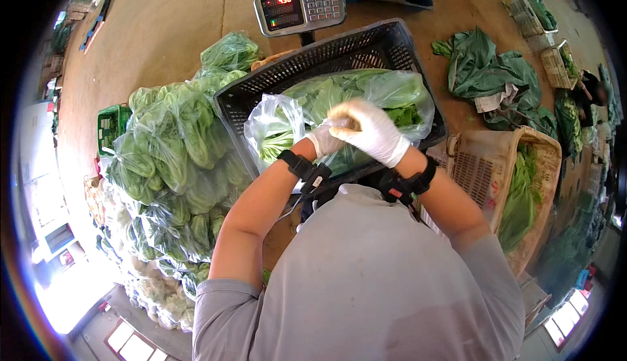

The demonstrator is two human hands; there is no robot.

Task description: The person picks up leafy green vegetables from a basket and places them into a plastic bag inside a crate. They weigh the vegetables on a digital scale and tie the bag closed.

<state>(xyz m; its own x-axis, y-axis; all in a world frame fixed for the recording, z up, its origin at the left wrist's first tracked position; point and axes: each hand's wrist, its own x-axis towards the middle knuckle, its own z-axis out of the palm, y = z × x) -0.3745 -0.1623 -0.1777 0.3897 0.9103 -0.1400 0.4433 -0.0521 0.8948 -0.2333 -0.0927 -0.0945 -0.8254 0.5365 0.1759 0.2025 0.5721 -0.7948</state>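
Note:
My left hand [327, 138] and my right hand [374, 136], both in white gloves, meet above a black plastic crate [401, 38]. My left fingers are curled and partly hidden behind the right hand. The right fingers are bent and blurred; whether either hand grips plastic film is not visible. Beneath them, leafy greens in a clear plastic bag [406, 89] lie lengthwise in the crate. At the crate's left end, pale stems show through crumpled clear plastic [277, 128]. Behind the crate stands a digital scale's display head [300, 7] with lit red digits and a keypad.
Bagged leafy greens [171, 136] are piled high at the left, near a green crate [112, 128]. A dirty pale crate [477, 180] with greens stands close at the right. Green sheeting [494, 74] lies on the floor beyond. Another person [590, 94] is at the far right.

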